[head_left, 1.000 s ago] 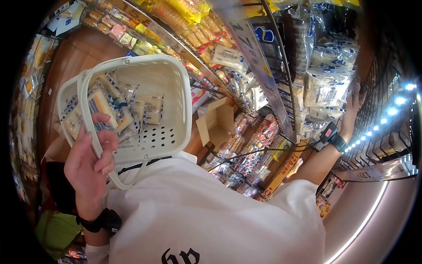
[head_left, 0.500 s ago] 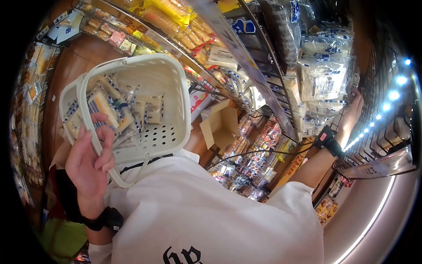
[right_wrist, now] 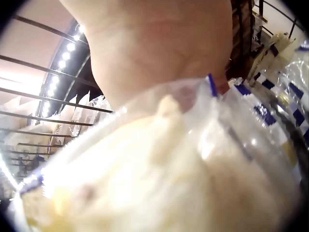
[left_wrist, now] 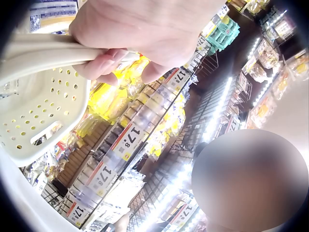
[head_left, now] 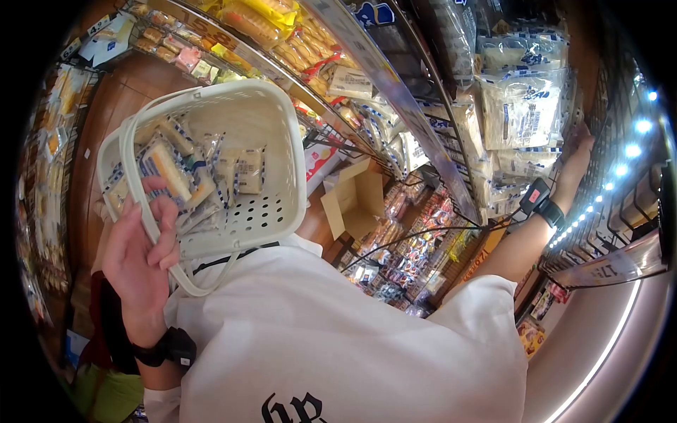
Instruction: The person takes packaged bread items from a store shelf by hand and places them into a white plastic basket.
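In the head view, my left hand (head_left: 144,261) grips the handle (head_left: 135,183) of a cream plastic basket (head_left: 275,211), held open side up at my front. Several wrapped bread packets (head_left: 173,169) with blue-and-white edges lie inside. At the upper right, my right hand (head_left: 577,158) reaches into a shelf beside a stack of clear-bagged bread. The front bread bag (head_left: 523,109) faces me with its printed label. Up close in the right wrist view, a clear bread bag (right_wrist: 145,169) covers the fingers of my right hand (right_wrist: 159,48); I cannot tell whether they grip it.
A wire shelf rack (head_left: 620,190) with a lit strip stands right of my arm. A price rail (head_left: 416,120) runs left of the bread stack. Below sit an open cardboard box (head_left: 352,201) and shelves of small packets (head_left: 409,261). Another person (left_wrist: 251,179) shows in the left wrist view.
My right hand has moved slightly deeper into the shelf, its fingers less visible. The front bread bag now shows more of its face. The left hand keeps its grip on the basket handle.
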`<state>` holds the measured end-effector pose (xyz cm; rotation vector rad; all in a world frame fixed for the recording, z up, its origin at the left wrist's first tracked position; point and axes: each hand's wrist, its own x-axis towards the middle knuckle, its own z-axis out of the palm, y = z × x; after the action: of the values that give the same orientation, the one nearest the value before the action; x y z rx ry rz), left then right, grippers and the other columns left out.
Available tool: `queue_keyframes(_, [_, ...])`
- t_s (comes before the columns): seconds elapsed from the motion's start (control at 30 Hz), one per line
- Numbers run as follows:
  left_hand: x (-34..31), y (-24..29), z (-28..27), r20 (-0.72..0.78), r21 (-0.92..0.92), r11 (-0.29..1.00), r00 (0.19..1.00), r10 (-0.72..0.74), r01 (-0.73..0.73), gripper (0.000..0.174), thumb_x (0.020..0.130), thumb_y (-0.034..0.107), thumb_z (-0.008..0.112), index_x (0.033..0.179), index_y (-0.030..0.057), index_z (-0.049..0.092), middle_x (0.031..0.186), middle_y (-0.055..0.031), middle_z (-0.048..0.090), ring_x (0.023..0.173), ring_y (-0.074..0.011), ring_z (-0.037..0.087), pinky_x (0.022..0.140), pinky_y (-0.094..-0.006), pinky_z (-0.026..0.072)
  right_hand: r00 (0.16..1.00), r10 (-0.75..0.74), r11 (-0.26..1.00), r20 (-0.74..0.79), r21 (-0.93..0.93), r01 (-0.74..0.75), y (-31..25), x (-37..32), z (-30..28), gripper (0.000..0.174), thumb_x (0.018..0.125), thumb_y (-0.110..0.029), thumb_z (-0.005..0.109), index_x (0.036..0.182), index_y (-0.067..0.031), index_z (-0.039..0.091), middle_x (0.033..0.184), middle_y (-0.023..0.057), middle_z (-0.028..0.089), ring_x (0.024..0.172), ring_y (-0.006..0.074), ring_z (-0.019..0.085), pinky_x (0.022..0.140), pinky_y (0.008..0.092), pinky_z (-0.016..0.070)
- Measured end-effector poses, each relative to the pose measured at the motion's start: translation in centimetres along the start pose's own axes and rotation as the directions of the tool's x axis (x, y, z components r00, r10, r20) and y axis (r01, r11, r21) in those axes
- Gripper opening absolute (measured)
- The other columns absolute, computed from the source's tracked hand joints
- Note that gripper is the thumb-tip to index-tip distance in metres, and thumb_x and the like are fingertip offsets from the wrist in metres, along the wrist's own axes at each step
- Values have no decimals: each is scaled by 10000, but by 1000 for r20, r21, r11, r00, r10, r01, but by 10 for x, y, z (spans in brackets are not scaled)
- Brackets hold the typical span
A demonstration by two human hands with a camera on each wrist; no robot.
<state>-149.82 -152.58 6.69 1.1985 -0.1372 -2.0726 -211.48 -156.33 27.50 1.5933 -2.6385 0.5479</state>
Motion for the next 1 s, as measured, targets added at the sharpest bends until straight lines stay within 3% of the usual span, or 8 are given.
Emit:
queue_keyframes(0.13, [-5, -2, 0, 2, 10, 1000, 1000, 15, -15, 423, 967, 293, 386, 1262, -5, 438, 844, -31, 461, 467, -26, 269, 420, -172, 215, 951, -282, 959, 130, 75, 274, -24, 2, 10, 704, 1038, -509, 136, 1448, 22, 349, 1460, 174, 421, 1374, 287, 366, 1147, 389, 252])
queue_keyframes(0.2, [-7, -3, 1, 0, 11, 1000, 1000, 22, -22, 428, 966, 293, 390, 1268, -6, 437, 855, -35, 472, 468, -27, 271, 421, -172, 216, 956, -252, 956, 149, -113, 269, -43, 2, 13, 671, 1048, -474, 132, 1428, 18, 386, 1429, 175, 463, 1346, 280, 405, 1129, 379, 274])
queue_keyframes(0.27, [-8, -4, -1, 1, 7, 1000, 1000, 22, -22, 434, 964, 293, 394, 1274, -8, 435, 868, -41, 486, 468, -27, 274, 422, -171, 218, 976, -178, 971, 125, -140, 195, -45, 2, 16, 654, 1054, -456, 140, 1418, 20, 402, 1425, 177, 471, 1331, 277, 425, 1122, 373, 282])
queue_keyframes(0.33, [-8, -6, -3, 20, -5, 999, 999, 36, -36, 437, 963, 290, 397, 1277, -11, 434, 880, -46, 499, 469, -27, 276, 421, -172, 222, 995, -59, 998, 75, 2, 59, -33, 6, 17, 651, 1054, -454, 158, 1419, 29, 396, 1449, 178, 445, 1330, 277, 427, 1128, 372, 277])
queue_keyframes(0.53, [-9, -11, -6, 1, -31, 998, 998, 58, -58, 440, 963, 291, 403, 1276, -16, 434, 892, -53, 516, 466, -30, 278, 418, -175, 234, 986, -154, 988, 63, -2, 155, -16, -9, 13, 625, 1057, -438, 199, 1430, 29, 383, 1447, 186, 441, 1350, 279, 402, 1134, 365, 257])
queue_keyframes(0.63, [-8, -12, -6, -7, -35, 997, 998, 61, -61, 440, 964, 293, 404, 1275, -16, 435, 890, -55, 520, 464, -33, 279, 417, -176, 238, 979, -192, 974, 75, 137, 181, -14, -18, 9, 630, 1056, -445, 207, 1428, 29, 390, 1444, 180, 446, 1353, 279, 397, 1138, 364, 243])
queue_keyframes(0.73, [-8, -8, -4, 15, -36, 998, 998, 55, -54, 441, 959, 292, 404, 1274, -13, 447, 875, -59, 513, 482, -31, 294, 436, -175, 247, 992, -102, 993, 73, -49, 106, -1, -23, -1, 648, 1051, -470, 201, 1437, 17, 386, 1455, 174, 436, 1369, 272, 376, 1148, 376, 226])
queue_keyframes(1.0, [-12, -2, -2, 31, -48, 998, 999, 28, -26, 390, 963, 294, 407, 1222, 9, 461, 797, -30, 458, 490, -37, 295, 441, -178, 249, 980, -168, 981, 109, -84, 177, -12, -84, -6, 760, 999, -604, 170, 1502, -44, 274, 1547, 149, 297, 1449, 261, 230, 1181, 413, 157])
